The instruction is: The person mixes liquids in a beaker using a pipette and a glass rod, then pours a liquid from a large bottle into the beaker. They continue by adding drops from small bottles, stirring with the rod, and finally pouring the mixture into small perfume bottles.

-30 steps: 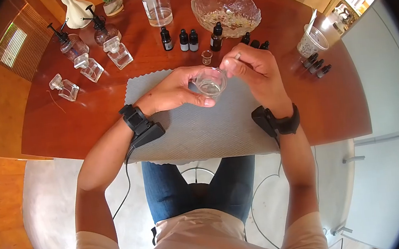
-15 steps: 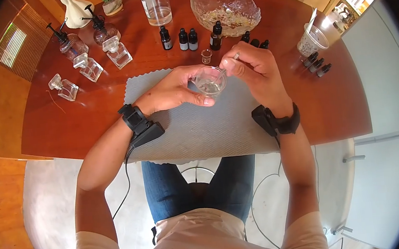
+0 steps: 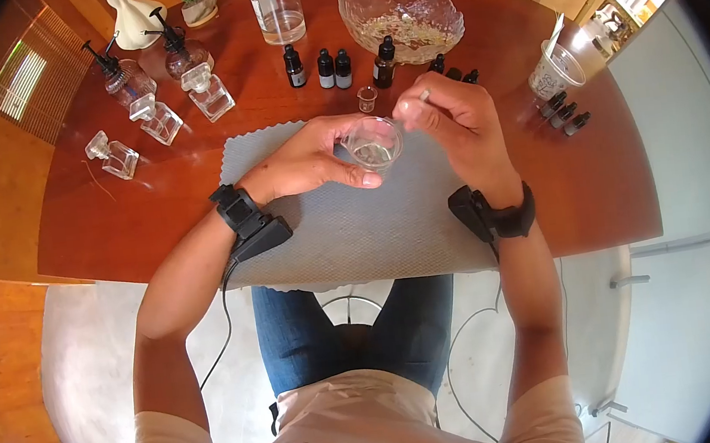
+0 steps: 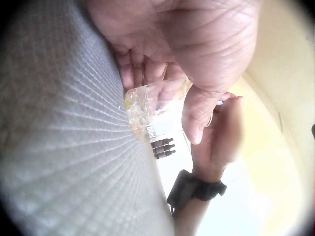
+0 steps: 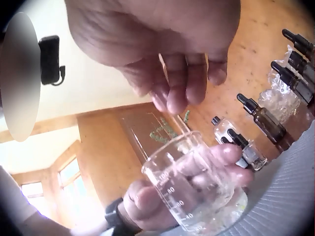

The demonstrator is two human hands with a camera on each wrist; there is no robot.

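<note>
My left hand (image 3: pixel 310 164) grips a clear glass beaker (image 3: pixel 375 152) over the grey mat (image 3: pixel 322 234), thumb on the near side and fingers round the far side. White graduation marks and a little clear liquid at the bottom show on the beaker (image 5: pixel 189 196) in the right wrist view. Above its rim, my right hand (image 3: pixel 459 120) pinches a thin glass stirring rod (image 5: pixel 182 123) between thumb and fingers. The rod slants down into the beaker's mouth; its top end pokes out above the fingers. A tiny glass beaker (image 3: pixel 367 99) stands just beyond the mat.
Several black-capped dropper bottles (image 3: pixel 326 69) stand behind the hands, near a glass bowl (image 3: pixel 390 23) and a large clear bottle (image 3: pixel 279 13). Square perfume bottles (image 3: pixel 210 94) and spray bottles (image 3: pixel 128 79) are at left. A patterned cup (image 3: pixel 554 71) stands at right by more dropper bottles.
The right hand with the stirring rod shifts slightly around the beaker's mouth, ending a touch farther right. The left hand and beaker stay almost in place.
</note>
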